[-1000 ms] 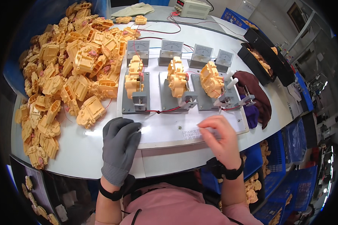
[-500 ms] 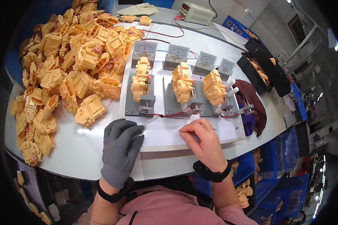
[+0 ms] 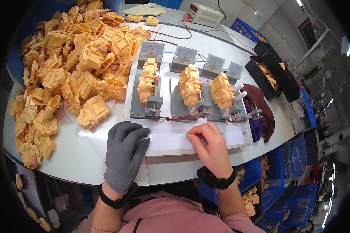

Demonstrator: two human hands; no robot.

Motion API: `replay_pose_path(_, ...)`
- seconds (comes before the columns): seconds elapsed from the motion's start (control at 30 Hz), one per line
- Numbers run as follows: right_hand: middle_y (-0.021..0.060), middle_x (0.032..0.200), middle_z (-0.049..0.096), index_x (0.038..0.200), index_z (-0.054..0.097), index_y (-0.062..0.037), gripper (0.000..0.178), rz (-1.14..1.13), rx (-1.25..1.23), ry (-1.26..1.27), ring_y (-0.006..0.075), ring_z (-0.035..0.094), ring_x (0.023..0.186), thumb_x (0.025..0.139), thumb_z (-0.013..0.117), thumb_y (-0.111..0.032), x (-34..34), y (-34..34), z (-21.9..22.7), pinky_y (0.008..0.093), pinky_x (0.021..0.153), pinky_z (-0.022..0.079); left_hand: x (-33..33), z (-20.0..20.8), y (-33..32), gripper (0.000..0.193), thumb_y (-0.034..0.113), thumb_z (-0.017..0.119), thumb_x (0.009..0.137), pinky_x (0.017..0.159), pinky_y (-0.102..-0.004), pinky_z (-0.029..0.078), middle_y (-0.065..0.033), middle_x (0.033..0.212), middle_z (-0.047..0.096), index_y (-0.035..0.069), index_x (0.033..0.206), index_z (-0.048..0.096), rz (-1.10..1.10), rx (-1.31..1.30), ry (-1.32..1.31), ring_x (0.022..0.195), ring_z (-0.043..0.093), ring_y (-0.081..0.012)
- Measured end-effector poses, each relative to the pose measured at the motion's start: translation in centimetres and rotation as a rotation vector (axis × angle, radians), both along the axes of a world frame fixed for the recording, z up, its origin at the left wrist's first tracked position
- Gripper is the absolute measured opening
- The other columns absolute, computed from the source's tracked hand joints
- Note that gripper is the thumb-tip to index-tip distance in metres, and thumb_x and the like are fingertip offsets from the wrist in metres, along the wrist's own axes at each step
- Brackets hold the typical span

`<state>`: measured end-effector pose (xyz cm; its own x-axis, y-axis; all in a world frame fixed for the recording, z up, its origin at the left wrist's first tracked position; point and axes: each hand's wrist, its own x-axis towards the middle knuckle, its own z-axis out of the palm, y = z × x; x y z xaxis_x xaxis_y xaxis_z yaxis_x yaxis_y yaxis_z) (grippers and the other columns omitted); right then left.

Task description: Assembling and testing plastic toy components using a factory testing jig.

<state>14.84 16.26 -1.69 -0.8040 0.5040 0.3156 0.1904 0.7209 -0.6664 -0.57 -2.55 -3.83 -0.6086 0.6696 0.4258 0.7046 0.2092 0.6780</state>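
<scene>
My left hand (image 3: 126,153), in a grey glove, rests at the left front of the white board (image 3: 165,141). Its fingers are bent and held together; a tiny shiny metal bit shows by the thumb and forefinger tips. Toward the board's front middle, my bare right hand (image 3: 210,144) has its fingers curled, thumb against forefinger. Whatever either hand may hold is hidden. Beyond them, yellow plastic gearbox-like housings sit on three grey fixtures: a left housing (image 3: 147,80), a middle housing (image 3: 190,85) and a right housing (image 3: 222,91). Neither hand touches them.
A large heap of similar housings (image 3: 79,58) covers the table's left. Several analog meters (image 3: 184,58) stand behind the fixtures. Farther back are a power supply (image 3: 206,16) and a glove (image 3: 146,9). Dark cloth (image 3: 260,105) and black bins (image 3: 282,77) are at right; red wires cross the board.
The view has shifted very slightly. Both hands keep nearly the same place and finger pose, and the housings stay on their fixtures.
</scene>
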Motion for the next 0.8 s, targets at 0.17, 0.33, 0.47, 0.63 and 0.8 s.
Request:
replay_pose_path(0.17,0.0116,0.091,0.063,0.096,0.069,-0.001,0.008,-0.002,0.022,0.022,0.0301,0.06,0.088,0.091,0.07,-0.007,0.02,-0.02,-0.14,0.039,0.079,0.049,0.12,0.14,0.06,0.021,0.009,0.07,0.089,0.1,-0.0414,0.043,-0.0125,0.111,0.063,0.005,0.109,0.071,0.005,-0.002,-0.012,0.114,0.054,-0.0333)
replay_pose_path(0.33,0.0111,0.09,0.063,0.095,0.069,-0.0013,0.007,0.008,0.044,0.037,0.03,0.06,0.088,0.09,0.071,-0.006,-0.01,-0.03,-0.18,0.0392,0.079,0.049,0.08,0.39,-0.06,0.02,0.009,0.07,0.089,0.1,-0.0412,0.043,-0.0124,0.111,0.063,0.004,0.108,0.071,0.009,-0.008,-0.008,0.113,0.054,-0.0331)
replay_pose_path(0.47,0.0105,0.091,0.063,0.096,0.069,-0.0018,0.008,0.005,0.055,0.047,0.0298,0.06,0.088,0.09,0.071,-0.006,0.05,-0.04,-0.28,0.0392,0.079,0.049,0.08,0.28,0.07,0.02,0.009,0.07,0.088,0.1,-0.041,0.043,-0.0122,0.11,0.063,0.004,0.108,0.071,0.013,-0.022,-0.002,0.112,0.055,-0.0328)
replay_pose_path(0.63,0.0099,0.092,0.061,0.098,0.069,-0.0001,0.007,0.029,0.128,0.038,0.0233,0.063,0.085,0.091,0.07,-0.004,0.26,0.31,-0.6,0.0327,0.075,0.052,0.15,0.33,0.21,0.02,0.009,0.07,0.088,0.1,-0.0409,0.043,-0.0122,0.11,0.063,0.004,0.107,0.071,0.015,-0.03,-0.003,0.111,0.055,-0.0326)
replay_pose_path(0.8,0.0098,0.092,0.061,0.098,0.069,-0.0002,0.008,0.033,0.128,0.047,0.0239,0.062,0.085,0.091,0.071,-0.003,0.19,0.2,-0.33,0.0329,0.075,0.052,0.16,0.49,0.09,0.019,0.009,0.07,0.088,0.1,-0.0409,0.043,-0.0123,0.109,0.063,0.004,0.107,0.071,0.019,-0.023,-0.004,0.111,0.055,-0.0327)
